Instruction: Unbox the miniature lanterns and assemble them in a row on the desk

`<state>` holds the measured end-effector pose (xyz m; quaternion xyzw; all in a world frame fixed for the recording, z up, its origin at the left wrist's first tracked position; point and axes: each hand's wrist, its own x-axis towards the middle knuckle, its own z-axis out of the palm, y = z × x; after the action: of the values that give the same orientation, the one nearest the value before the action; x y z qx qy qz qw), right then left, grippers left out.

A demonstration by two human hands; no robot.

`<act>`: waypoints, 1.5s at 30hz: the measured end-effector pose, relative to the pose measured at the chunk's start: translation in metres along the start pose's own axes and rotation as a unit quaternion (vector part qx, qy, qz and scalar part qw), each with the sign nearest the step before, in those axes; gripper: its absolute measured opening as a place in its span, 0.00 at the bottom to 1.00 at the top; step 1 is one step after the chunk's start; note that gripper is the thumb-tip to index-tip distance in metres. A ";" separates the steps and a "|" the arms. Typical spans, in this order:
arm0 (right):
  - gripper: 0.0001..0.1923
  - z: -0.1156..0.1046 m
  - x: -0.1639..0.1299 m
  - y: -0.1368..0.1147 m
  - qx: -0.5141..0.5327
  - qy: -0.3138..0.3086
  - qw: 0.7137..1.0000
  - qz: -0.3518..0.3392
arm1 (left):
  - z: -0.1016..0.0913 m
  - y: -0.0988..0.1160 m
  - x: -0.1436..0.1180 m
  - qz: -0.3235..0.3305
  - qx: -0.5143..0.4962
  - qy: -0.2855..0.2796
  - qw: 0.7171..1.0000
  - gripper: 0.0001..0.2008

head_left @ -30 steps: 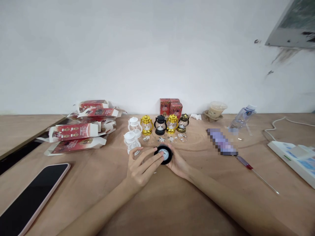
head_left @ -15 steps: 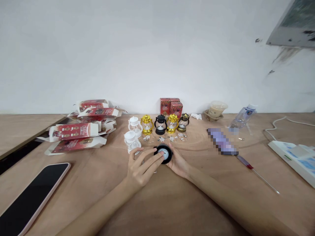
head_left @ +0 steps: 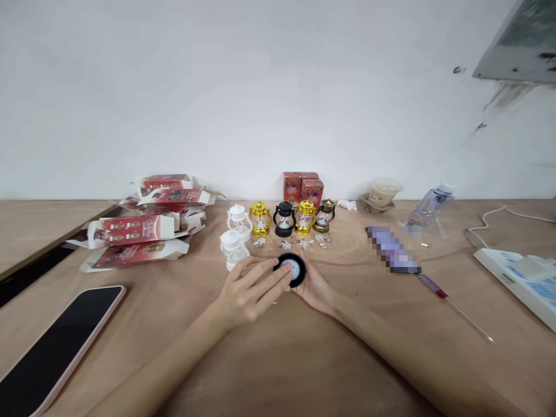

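My right hand (head_left: 315,288) holds a small black lantern (head_left: 293,270) tipped over, its round base facing me. My left hand (head_left: 251,291) has its fingertips pressed on that base. Just behind stand a row of small lanterns: two white ones (head_left: 234,234), a gold lantern (head_left: 260,218), a black lantern (head_left: 284,218), another gold one (head_left: 304,217) and a dark bronze one (head_left: 325,215). Several small metal parts (head_left: 286,244) lie in front of the row.
Opened red cartons (head_left: 139,231) are piled at the left, two closed red boxes (head_left: 304,188) stand by the wall. A phone (head_left: 56,341) lies front left. A screwdriver (head_left: 454,307), a power strip (head_left: 519,278), a bottle (head_left: 428,205) and a cup (head_left: 382,194) are at the right.
My left hand has flattened its fingers over the lantern's base and lowered a little. The right hand and lantern have barely shifted.
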<state>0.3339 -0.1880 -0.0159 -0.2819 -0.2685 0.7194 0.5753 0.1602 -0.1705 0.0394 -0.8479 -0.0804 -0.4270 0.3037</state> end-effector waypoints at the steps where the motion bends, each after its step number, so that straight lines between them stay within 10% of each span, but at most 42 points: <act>1: 0.20 0.001 -0.001 -0.001 0.015 -0.002 1.000 0.012 | 0.000 -0.001 0.001 0.006 0.001 0.001 1.000 0.07; 15: 0.20 -0.004 0.002 0.002 -0.004 0.001 1.000 0.015 | -0.004 -0.009 0.004 -0.004 0.006 -0.001 1.000 0.09; 25: 0.26 0.006 -0.005 0.012 -0.188 -0.001 0.976 -0.108 | 0.005 -0.002 -0.001 -0.125 -0.264 -0.036 0.956 0.21; 32: 0.14 -0.007 -0.001 0.008 -0.450 0.096 0.863 -0.207 | -0.031 -0.026 0.020 -0.215 -0.215 0.008 0.953 0.16; 39: 0.06 0.003 -0.012 0.000 -0.658 0.000 0.728 -0.192 | -0.066 -0.083 0.021 -0.312 -0.059 0.126 0.940 0.19; 45: 0.06 0.001 -0.013 0.008 -0.703 -0.023 0.669 -0.240 | -0.088 -0.111 0.011 -0.352 -0.019 0.236 0.906 0.20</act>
<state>0.3303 -0.2026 -0.0198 -0.5122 -0.7660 0.1607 0.3536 0.0634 -0.1341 0.1371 -0.6449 -0.2915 -0.6949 0.1275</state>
